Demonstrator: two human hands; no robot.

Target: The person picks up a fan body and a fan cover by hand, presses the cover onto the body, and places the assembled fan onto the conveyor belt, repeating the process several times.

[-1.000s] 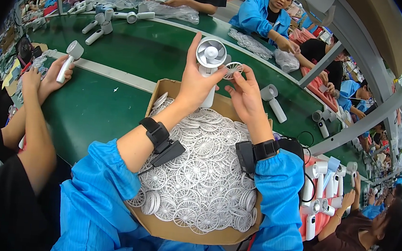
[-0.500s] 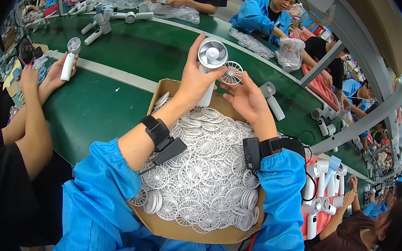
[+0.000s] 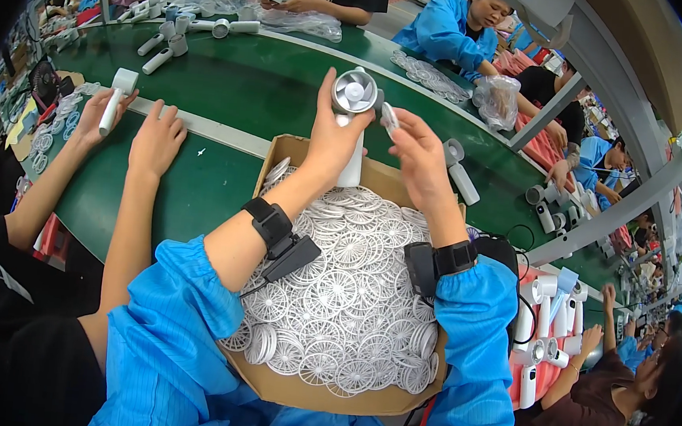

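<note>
My left hand (image 3: 333,135) is wrapped round a white handheld fan (image 3: 355,92), held upright with its bare blades showing in the round head. Close to the right of the fan head, my right hand (image 3: 423,151) pinches a round white fan grille (image 3: 390,118), turned nearly edge-on and apart from the fan. Below both hands, a cardboard box (image 3: 305,396) is filled with loose white spoked grilles (image 3: 350,295). Both my wrists carry black straps with small black devices.
A green work surface (image 3: 239,82) runs beyond the box. Two fan bodies (image 3: 460,173) lie to its right, several more (image 3: 178,40) at the far left. A co-worker's hands (image 3: 157,136) are at left, one with a white fan (image 3: 117,96). A grey metal frame (image 3: 601,211) slants at right.
The grille in my right hand has tipped from facing me to nearly edge-on, and that hand has shifted right. At left, a co-worker's free hand has come down onto the table edge.
</note>
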